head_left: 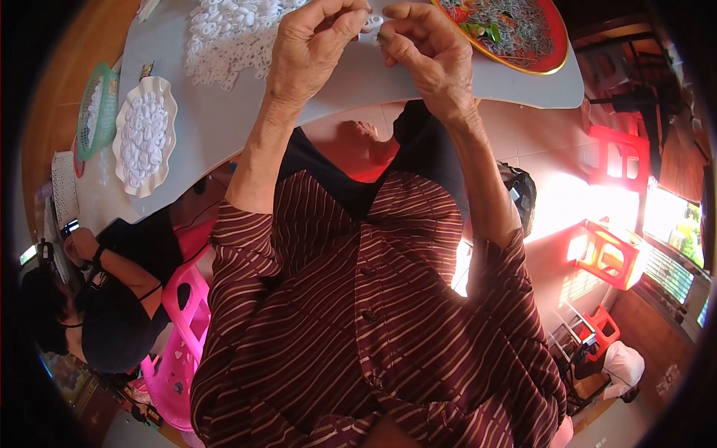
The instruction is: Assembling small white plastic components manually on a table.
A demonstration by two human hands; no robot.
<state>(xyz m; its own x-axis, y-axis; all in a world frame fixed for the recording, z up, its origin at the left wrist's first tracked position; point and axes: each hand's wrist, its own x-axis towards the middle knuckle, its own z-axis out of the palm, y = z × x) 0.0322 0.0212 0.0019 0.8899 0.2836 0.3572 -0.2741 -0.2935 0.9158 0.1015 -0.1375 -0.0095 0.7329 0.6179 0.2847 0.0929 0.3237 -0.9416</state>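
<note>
My left hand (317,52) and my right hand (433,63) are raised close together over the near part of the grey table, both with fingers pinched. Between the fingertips shows a small white plastic piece (372,27) with a hole, next to my left thumb and forefinger, which seem to grip it. Whatever my right thumb and forefinger pinch is too small to make out. Beyond my left wrist spreads a pile of similar white pieces (228,41). Right of my right hand is a red round tray (551,56) with a gold rim, holding many thin grey metal pieces and some green bits.
On the left of the table (202,123) stand a scalloped white dish (170,142) of white pieces and a green mesh basket (108,112). A person in dark clothes (112,321) sits at lower left by a pink chair (175,381). Red stools (609,254) stand at right.
</note>
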